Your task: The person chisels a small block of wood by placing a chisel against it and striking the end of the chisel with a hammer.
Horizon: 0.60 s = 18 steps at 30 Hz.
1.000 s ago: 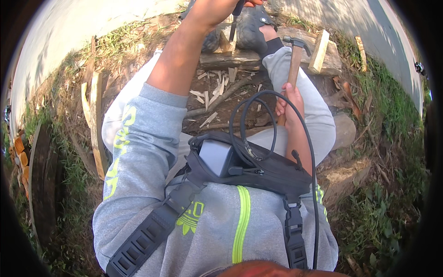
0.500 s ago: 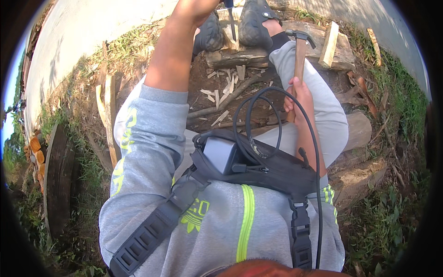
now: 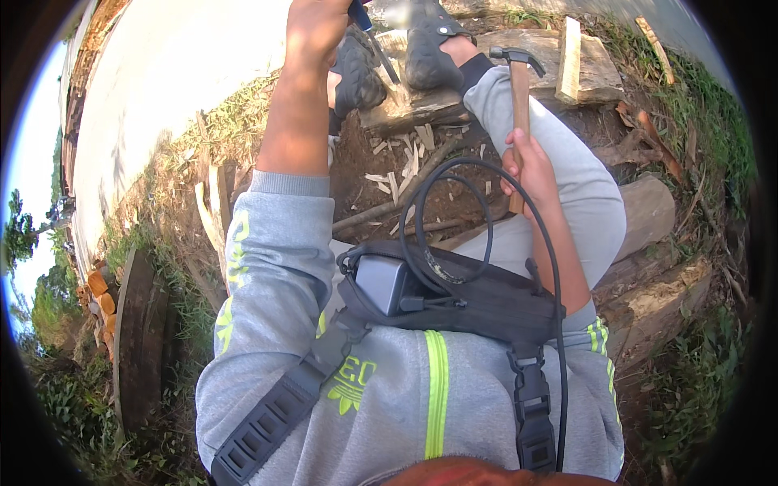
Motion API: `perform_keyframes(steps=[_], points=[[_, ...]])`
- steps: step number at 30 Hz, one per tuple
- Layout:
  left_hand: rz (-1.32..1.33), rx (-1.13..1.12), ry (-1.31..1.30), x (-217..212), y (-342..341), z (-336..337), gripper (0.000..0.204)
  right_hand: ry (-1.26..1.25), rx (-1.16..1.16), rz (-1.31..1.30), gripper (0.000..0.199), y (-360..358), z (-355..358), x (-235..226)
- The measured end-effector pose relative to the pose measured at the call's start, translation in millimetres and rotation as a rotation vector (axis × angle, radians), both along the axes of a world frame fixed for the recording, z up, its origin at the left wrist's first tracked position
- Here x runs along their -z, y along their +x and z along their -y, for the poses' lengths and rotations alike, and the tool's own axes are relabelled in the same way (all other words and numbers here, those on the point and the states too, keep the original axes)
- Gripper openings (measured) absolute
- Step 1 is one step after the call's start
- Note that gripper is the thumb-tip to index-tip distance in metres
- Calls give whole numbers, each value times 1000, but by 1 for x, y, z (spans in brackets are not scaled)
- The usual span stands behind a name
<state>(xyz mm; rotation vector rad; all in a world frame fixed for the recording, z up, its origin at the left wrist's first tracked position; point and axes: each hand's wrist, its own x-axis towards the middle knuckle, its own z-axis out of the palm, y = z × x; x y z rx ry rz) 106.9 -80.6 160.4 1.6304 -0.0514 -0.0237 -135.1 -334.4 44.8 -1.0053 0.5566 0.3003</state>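
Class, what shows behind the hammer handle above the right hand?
The grey trouser leg shows on both sides of the hammer handle; the strip directly behind it is covered.

Brown soil (image 3: 350, 166), wood chips (image 3: 395, 186), branch (image 3: 397, 203), logs (image 3: 646, 215)

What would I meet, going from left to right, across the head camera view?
Orange-ended logs, dark weathered slab, left hand, blue-handled tool, right shoe, hammer, thick pale stick, thinner pale stick.

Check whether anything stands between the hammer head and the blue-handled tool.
Yes, in this view: the right shoe and ankle lie between the hammer in the right hand and the blue-handled tool in the left hand. Height clearance can't be told.
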Motion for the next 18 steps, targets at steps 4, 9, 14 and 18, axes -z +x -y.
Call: perform_keyframes(steps=[4,9,14,18], points=[[-42,160,-280,6,5,1,23,2,-25,6,28,-2,2,-1],[-61,199,-377,4,-4,8,21,12,-29,5,28,-1,3,1],[1,179,-309,0,-14,17,30,20,-24,9,29,-2,1,3],[96,206,-248,3,-20,19,32,3,-20,22,29,-2,0,4]])
